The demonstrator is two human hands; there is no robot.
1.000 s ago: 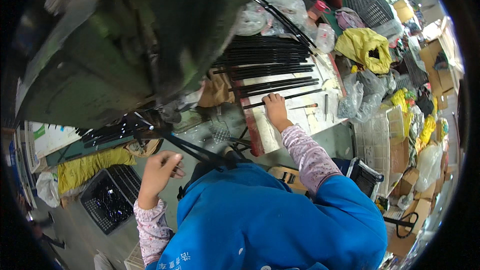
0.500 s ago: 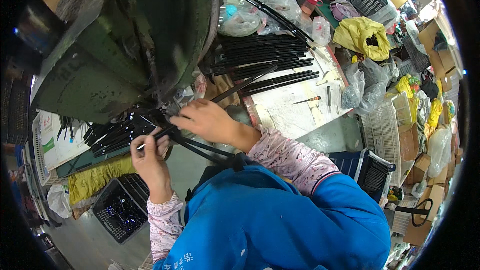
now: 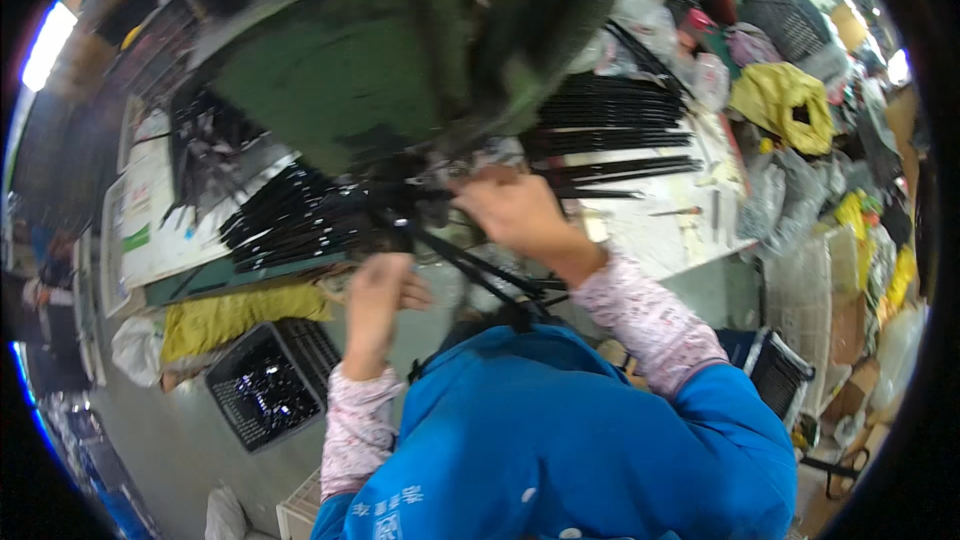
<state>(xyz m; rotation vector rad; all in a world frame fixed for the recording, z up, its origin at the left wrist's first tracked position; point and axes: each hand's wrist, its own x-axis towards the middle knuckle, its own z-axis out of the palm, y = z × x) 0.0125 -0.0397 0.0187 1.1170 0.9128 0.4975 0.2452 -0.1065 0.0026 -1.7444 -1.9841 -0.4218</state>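
A dark green machine (image 3: 330, 80) stands before me, its lower working part shadowed and blurred. My right hand (image 3: 520, 220) is up against that part with curled fingers, closed on a thin black rod (image 3: 605, 194) that sticks out to the right past the wrist. Its fingertips are partly hidden. Lower and to the left, my left hand (image 3: 378, 300) is beside the dark bars under the machine, its fingers smeared by motion. Two black bars (image 3: 470, 265) slant from the machine toward my waist. A pile of black rods (image 3: 290, 220) lies left of the machine.
More black rods (image 3: 620, 110) lie in rows on the white board (image 3: 650, 250) at right, near a small screwdriver (image 3: 680, 211). A black crate (image 3: 265, 385) with shiny dark pieces stands on the floor at left. Plastic bags and a yellow sack (image 3: 785, 105) crowd the far right.
My view has turned, so the scene sits farther right. The rod in my right hand now lies nearly level instead of slanting up. My left hand has dropped away from the rod's near end.
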